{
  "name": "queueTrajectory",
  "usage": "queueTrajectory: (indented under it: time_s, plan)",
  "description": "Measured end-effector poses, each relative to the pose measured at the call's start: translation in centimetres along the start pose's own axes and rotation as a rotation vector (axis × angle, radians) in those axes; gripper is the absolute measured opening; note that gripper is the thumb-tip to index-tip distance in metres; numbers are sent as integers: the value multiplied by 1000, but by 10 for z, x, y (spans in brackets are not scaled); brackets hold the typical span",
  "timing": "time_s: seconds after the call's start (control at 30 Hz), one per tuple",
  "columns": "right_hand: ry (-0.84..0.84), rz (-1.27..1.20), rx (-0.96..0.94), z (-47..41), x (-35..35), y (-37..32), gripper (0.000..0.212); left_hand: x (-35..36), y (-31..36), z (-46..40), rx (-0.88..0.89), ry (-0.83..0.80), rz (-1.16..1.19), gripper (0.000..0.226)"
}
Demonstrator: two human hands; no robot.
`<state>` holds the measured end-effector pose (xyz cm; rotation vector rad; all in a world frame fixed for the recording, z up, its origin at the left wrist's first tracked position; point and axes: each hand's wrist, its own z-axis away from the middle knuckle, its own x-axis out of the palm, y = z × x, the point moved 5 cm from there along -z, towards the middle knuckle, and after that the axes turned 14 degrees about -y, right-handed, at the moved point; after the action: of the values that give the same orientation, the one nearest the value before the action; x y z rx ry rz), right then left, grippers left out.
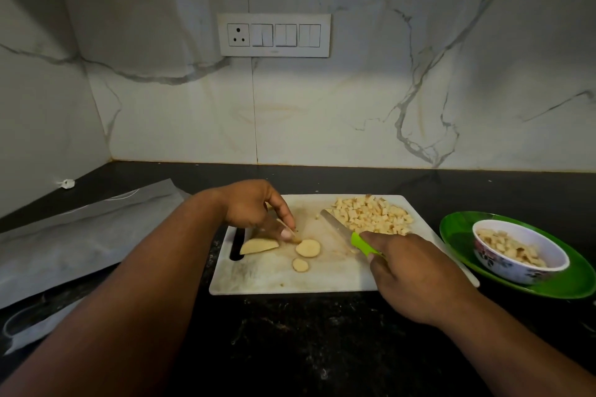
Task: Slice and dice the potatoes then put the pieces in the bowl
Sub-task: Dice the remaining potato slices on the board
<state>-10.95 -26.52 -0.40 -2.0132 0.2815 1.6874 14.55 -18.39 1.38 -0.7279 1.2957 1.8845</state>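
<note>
- A sheet of pale paper [80, 235] is lying on the dark counter [306, 348] at the far left, with a small white scrap [67, 184] sitting near the wall behind it.
- On the white cutting board [290, 280], a potato wedge [259, 245] is resting at the left end, beside the handle slot, not yet sliced.
- The left hand [254, 208] is hovering over the board's left half, its thumb and forefinger pinching a thin slice [287, 226] on edge; the other fingers are curling loosely.
- Two round slices are lying flat just right of it, a large slice [308, 248] and a small slice [300, 265], both waiting to be diced.
- The right hand [416, 271] is gripping the green handle of the knife [342, 229], fingers wrapped round it, with the blade angling up and left across the board, clear of the slices.
- A heap of diced potato [374, 214] is sitting on the board's far right corner, so the dicing is looking well advanced, but these pieces are not yet moved.
- The bowl [521, 255] is standing on a green plate [458, 229] right of the board, already holding some cubes; it is looking partly filled.
- Judging from this, the remaining work is dicing the wedge and slices, then transferring the heap.
- Behind, a marble-patterned wall [354, 106] is carrying a white switch panel [274, 35]; lighting is dim.
</note>
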Motion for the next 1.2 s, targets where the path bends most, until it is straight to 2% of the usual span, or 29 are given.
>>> queueTrajectory:
  time_s: [0.1, 0.2, 0.33, 0.4, 0.47, 0.53, 0.63, 0.77, 1.0, 1.1, 1.2]
  plan:
    - [38, 5, 13, 0, -1, 2, 37, 0, 7, 0, 30, 79, 21, 16]
    - [70, -22, -10, 0, -3, -3, 41, -3, 11, -7, 27, 261, 24, 21]
    - [10, 47, -23, -7, 4, -22, 55, -2, 19, -14, 62, 390, 80, 14]
    - [-38, 92, -13, -10, 8, -29, 59, 3, 23, -16, 75, 402, 140, 9]
    - [-57, 128, 25, -11, 8, -27, 62, 9, 22, -19, 79, 396, 166, 25]
    - [-58, 128, 87, -9, 7, -17, 61, 11, 22, -19, 79, 407, 141, 30]
    - [-41, 105, 151, -5, 3, -8, 56, 14, 27, -20, 71, 450, 120, 20]
    - [15, 66, 130, -3, 0, -9, 57, 21, 35, -28, 32, 488, 51, 17]
    - [95, 40, 85, -2, -6, -14, 54, 21, 25, -33, -61, 370, -17, 41]
    - [106, 39, 47, -2, -3, -19, 52, 22, 24, -34, -67, 324, -41, 34]
    - [98, 45, 32, -3, -1, -22, 53, 21, 24, -36, -69, 355, -26, 29]
